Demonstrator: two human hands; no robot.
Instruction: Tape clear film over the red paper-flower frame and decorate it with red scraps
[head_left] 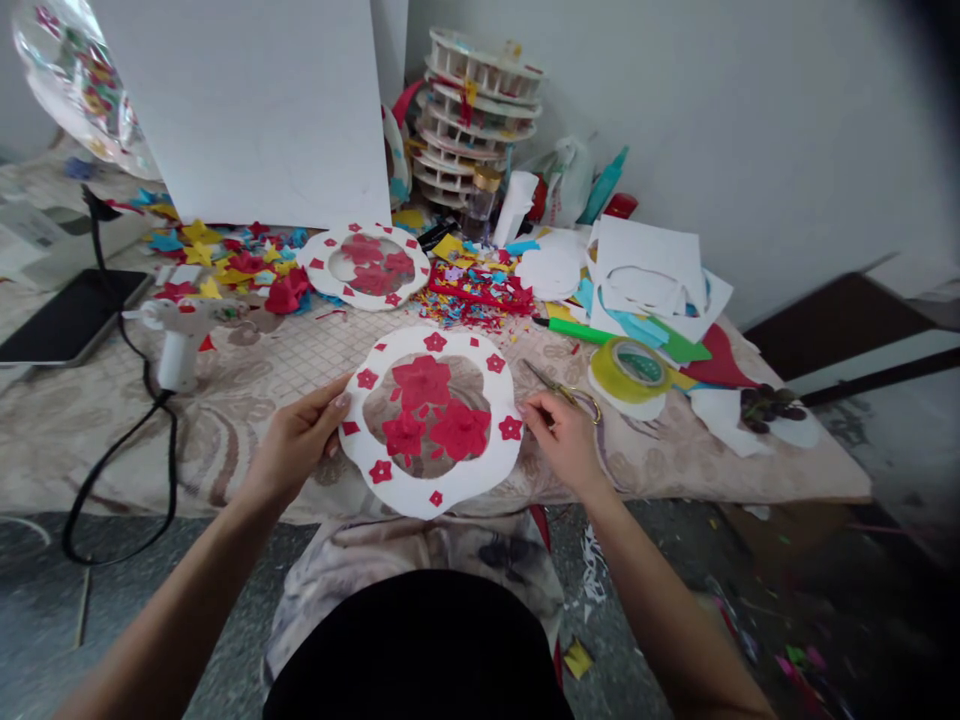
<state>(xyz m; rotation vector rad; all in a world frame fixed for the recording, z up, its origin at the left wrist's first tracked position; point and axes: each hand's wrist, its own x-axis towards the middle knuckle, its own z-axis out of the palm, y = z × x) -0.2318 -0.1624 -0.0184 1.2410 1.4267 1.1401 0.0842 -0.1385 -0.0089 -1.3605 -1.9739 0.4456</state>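
Now | left hand (298,445) fingers pinch the white flower frame (431,420) by its left rim | right hand (564,442) fingers grip its right rim | frame sits at near edge of tabletop (285,365) | scissors (561,390) just beyond right hand

White frame (450,495) — red flowers (424,382); tape roll (611,378) yellow; tablecloth (247,400) — beige swirls.

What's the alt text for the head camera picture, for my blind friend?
The left hand holds a white scalloped paper frame with red flowers; the right hand touches its other edge. Behind lie a second frame, glue gun, scissors, yellow tape roll and paper scraps.
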